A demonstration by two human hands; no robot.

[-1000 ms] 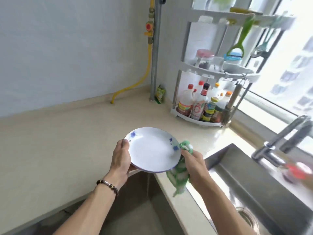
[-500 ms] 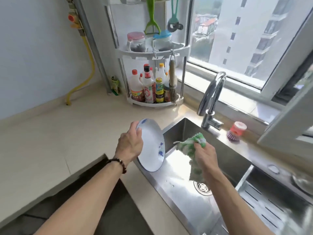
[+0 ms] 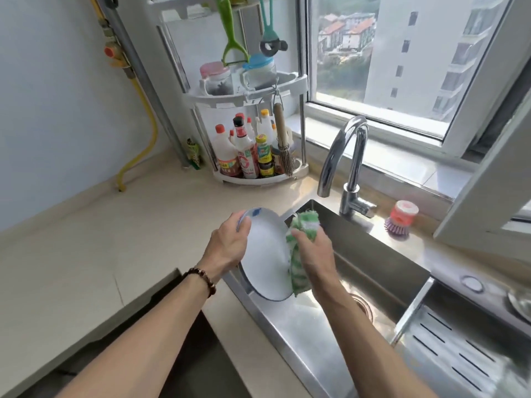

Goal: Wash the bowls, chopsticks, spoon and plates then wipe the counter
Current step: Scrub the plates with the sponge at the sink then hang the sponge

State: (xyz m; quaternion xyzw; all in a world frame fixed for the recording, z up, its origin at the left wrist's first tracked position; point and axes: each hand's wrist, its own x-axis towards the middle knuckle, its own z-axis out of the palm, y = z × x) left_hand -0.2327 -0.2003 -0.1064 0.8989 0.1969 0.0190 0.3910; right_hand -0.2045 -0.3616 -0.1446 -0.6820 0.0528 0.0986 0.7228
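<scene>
A white plate (image 3: 265, 254) with small blue flowers is tilted on edge over the left rim of the steel sink (image 3: 382, 262). My left hand (image 3: 230, 242) grips its upper left rim, thumb on the face. My right hand (image 3: 314, 248) holds a green and white dishcloth (image 3: 298, 245) bunched against the plate's right edge. The cloth hangs down beside the plate. No bowls, chopsticks or spoon are in view.
A curved chrome faucet (image 3: 344, 168) stands behind the sink. A red and purple dish brush (image 3: 400, 218) sits on the ledge at the right. A white corner rack (image 3: 258, 156) holds several sauce bottles. A beige counter (image 3: 100, 239) spreads to the left; a slotted drain tray (image 3: 448, 351) lies at the lower right.
The plate has moved from above the counter to over the sink and tipped on edge. My right hand has brought the cloth back against the plate's right edge.
</scene>
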